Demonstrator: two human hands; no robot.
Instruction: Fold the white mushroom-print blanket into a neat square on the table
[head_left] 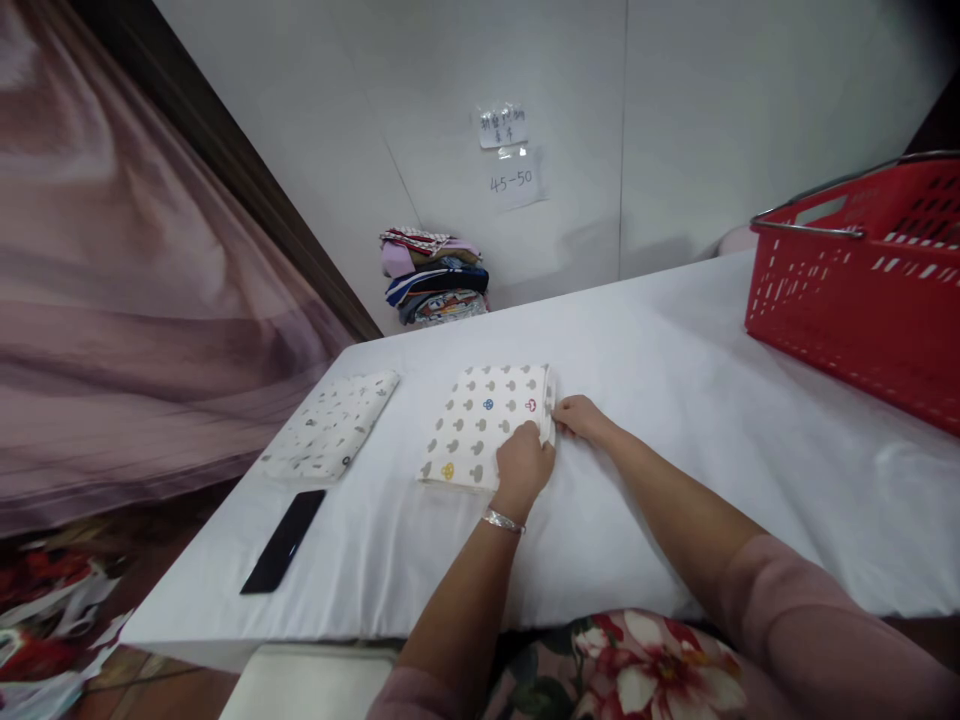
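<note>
A folded white cloth with a mushroom print lies flat on the white-covered table in front of me. My left hand, with a silver bracelet at the wrist, rests on its right part, fingers curled round the folded right edge. Just beyond, my right hand pinches the same edge higher up, thumb and fingers closed on the layers. The fingertips of both hands are partly hidden. To the left lies a second folded cloth, white with small dark figures, touched by neither hand.
A black phone-like slab lies on the white tablecloth at front left. The red plastic basket stands at the right. Behind the table's far edge is a stack of folded clothes. A pinkish curtain hangs at the left.
</note>
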